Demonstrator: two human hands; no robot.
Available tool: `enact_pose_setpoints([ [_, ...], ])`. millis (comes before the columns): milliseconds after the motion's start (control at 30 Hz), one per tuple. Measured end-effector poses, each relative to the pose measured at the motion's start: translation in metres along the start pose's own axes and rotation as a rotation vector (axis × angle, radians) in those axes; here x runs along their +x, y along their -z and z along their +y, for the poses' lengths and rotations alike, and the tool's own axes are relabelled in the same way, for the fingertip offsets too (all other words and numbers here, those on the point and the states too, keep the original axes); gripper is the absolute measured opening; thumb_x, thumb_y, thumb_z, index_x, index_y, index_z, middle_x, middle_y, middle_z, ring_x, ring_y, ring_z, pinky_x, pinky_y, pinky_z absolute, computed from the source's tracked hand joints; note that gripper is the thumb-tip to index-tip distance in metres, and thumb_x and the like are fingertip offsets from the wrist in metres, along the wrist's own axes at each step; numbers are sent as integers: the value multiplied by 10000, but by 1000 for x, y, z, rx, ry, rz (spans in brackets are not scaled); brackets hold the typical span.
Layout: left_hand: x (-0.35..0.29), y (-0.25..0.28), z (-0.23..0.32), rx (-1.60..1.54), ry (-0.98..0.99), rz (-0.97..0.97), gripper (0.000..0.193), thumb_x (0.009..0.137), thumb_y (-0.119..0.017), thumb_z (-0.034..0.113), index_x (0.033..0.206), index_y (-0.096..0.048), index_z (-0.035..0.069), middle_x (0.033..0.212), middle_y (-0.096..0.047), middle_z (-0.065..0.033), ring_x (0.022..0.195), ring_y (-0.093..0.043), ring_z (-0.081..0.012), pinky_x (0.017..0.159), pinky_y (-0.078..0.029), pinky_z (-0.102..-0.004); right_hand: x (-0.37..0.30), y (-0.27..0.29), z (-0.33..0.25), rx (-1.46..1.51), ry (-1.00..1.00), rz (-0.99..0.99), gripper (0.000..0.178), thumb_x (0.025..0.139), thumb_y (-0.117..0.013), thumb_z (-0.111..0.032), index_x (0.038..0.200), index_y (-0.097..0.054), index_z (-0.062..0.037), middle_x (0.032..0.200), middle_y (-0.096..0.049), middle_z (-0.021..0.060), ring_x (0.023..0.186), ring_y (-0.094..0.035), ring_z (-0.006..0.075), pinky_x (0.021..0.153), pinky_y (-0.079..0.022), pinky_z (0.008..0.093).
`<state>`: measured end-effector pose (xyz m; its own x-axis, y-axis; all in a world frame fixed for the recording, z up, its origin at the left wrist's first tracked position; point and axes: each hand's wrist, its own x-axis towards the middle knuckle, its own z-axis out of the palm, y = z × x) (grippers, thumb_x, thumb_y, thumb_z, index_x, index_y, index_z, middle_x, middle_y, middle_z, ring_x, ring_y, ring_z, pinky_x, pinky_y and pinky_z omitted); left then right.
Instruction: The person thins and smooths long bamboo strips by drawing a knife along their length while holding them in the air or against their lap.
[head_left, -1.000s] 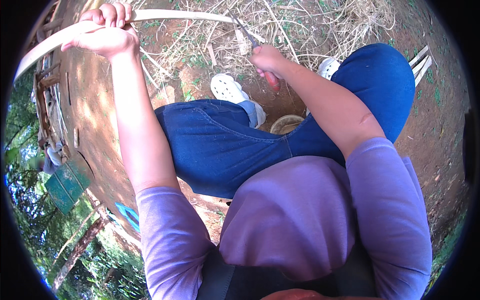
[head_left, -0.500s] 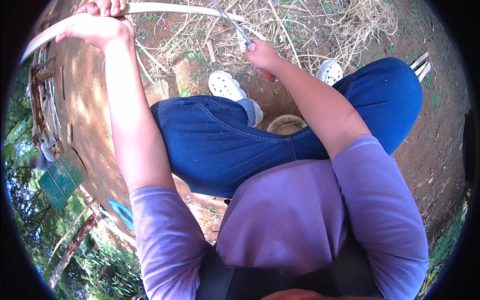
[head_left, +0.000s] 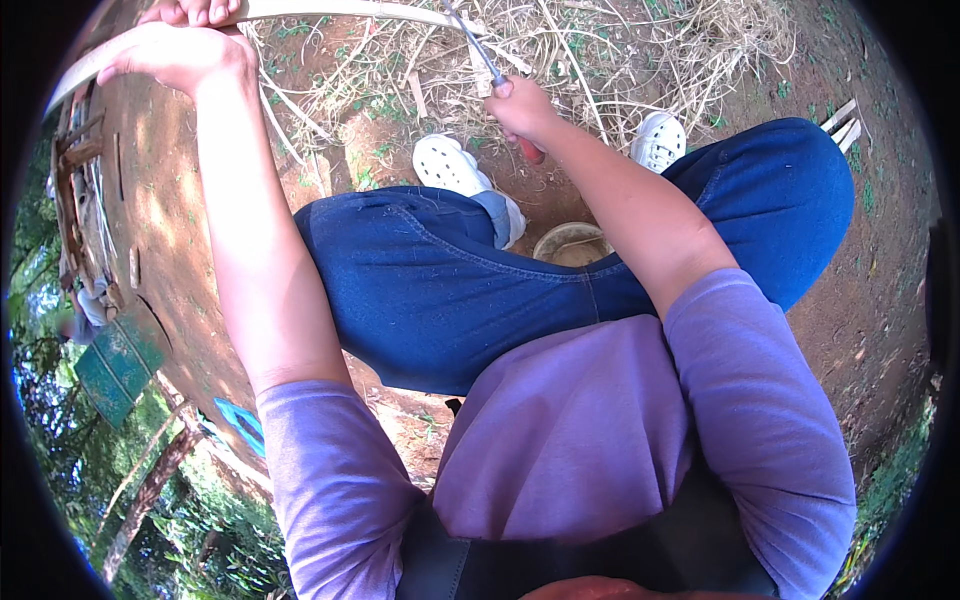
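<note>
My left hand (head_left: 195,58) is at the upper left, its fingers closed around a long, pale, curved strip (head_left: 335,9) that looks like split bamboo or cane. The strip runs along the top edge, and part of it leaves the picture. To the right of it, my right hand (head_left: 522,106) grips the red handle (head_left: 530,150) of a knife with a narrow metal blade (head_left: 471,40). The blade points up and away, close to the strip's right end; whether they touch, I cannot tell.
Pale shavings and thin strips (head_left: 730,65) litter the earth ahead. White clogs (head_left: 447,165) are on my feet, with a round, pale-rimmed container (head_left: 570,240) between my legs. Timber pieces (head_left: 82,150) and a green panel (head_left: 120,365) are at the left.
My left hand and the strip have shifted slightly up and to the left. The knife blade's upper part has swung a little to the right, while my right hand has barely moved.
</note>
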<state>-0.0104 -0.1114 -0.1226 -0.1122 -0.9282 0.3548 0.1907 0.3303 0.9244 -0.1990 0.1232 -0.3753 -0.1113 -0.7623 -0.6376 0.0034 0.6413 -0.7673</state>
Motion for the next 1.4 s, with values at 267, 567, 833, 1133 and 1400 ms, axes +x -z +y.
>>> enact_pose_setpoints([
  [267, 9, 16, -6, -87, 39, -61, 1006, 661, 49, 1023, 715, -364, 108, 553, -331, -60, 504, -340, -207, 544, -357, -373, -3, 7, 1, -136, -21, -24, 186, 915, -604, -148, 1010, -648, 7, 649, -628, 91, 528, -624, 180, 512, -523, 346],
  [567, 2, 4, 0, -119, -12, 18, 897, 815, -15, 950, 725, -338, 117, 580, -345, -27, 449, -321, -154, 435, -313, -293, -6, 7, 24, -285, 80, 107, 231, 960, -538, -183, 1013, -658, 7, 712, -670, 89, 539, -648, 199, 531, -545, 353],
  [833, 18, 20, -5, -83, -5, 4, 977, 766, 28, 969, 721, -392, 88, 585, -377, -73, 492, -364, -206, 519, -386, -360, -5, 15, 24, -274, -33, 75, 273, 992, -541, -217, 1107, -656, 2, 682, -656, 73, 533, -640, 196, 534, -544, 375],
  [1133, 55, 63, -14, -128, 40, -61, 1075, 711, 77, 990, 718, -453, 55, 590, -414, -125, 541, -413, -264, 614, -468, -434, 3, 20, 32, -161, -333, -12, 190, 947, -569, -134, 1053, -648, 2, 737, -658, 116, 573, -639, 201, 549, -553, 356],
  [1400, 36, 103, -28, -200, 75, 150, 1156, 833, 38, 925, 834, -572, -57, 737, -541, -197, 718, -524, -330, 772, -527, -488, -18, 60, -55, -135, -89, -87, 193, 927, -602, -177, 988, -626, 4, 797, -624, 59, 622, -611, 137, 562, -554, 286],
])
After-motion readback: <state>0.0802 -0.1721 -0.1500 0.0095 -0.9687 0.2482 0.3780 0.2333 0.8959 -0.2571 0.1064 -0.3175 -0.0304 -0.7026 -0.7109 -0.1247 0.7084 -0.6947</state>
